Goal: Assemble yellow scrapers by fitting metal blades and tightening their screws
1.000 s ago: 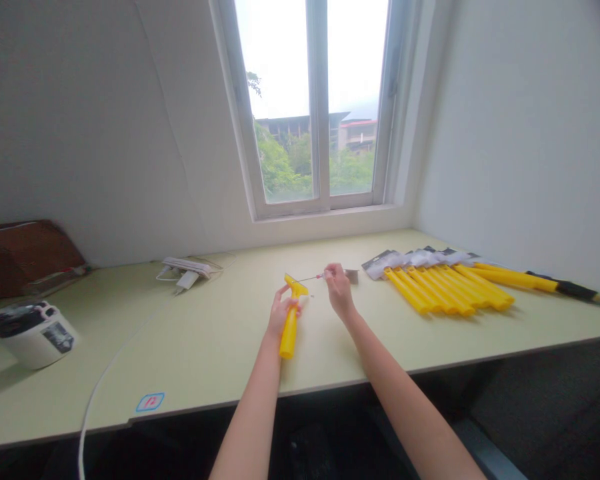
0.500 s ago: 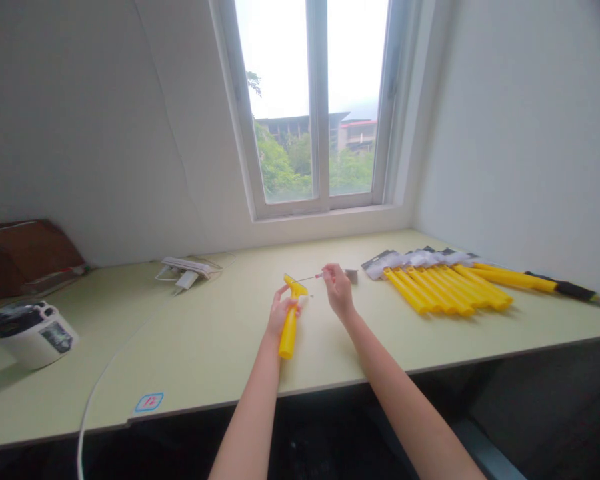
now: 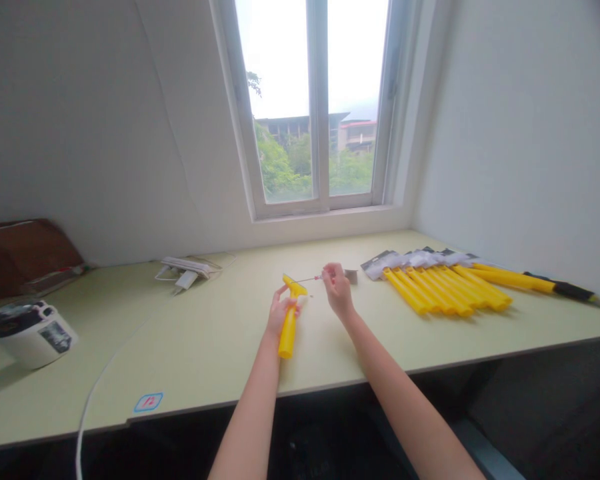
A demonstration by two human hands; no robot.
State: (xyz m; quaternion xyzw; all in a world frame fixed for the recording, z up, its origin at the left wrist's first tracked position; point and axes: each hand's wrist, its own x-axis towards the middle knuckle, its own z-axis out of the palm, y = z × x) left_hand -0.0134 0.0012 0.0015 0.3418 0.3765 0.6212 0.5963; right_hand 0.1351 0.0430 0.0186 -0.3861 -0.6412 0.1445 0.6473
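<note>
My left hand (image 3: 279, 313) is closed around the neck of a yellow scraper (image 3: 287, 333), its wide head pointing away and its round handle towards me. In my right hand (image 3: 336, 287) is a thin screwdriver (image 3: 307, 279), held level by its handle. The tip of its shaft reaches the scraper's head; the exact contact is too small to make out. Just behind my right hand lies a small grey metal piece (image 3: 351, 276). A tiny dark bit (image 3: 311, 296) sits on the table between my hands.
Several yellow handles (image 3: 445, 287) with clear-bagged heads lie in a row at the right, beside a yellow-and-black brush (image 3: 540, 281). A power strip (image 3: 186, 270), white jar (image 3: 33, 337) and brown box (image 3: 27, 257) stand left. A white cable (image 3: 97, 383) crosses the front edge.
Almost nothing differs. Both hands keep the scraper and screwdriver in nearly the same place, with only a very slight shift of the scraper.
</note>
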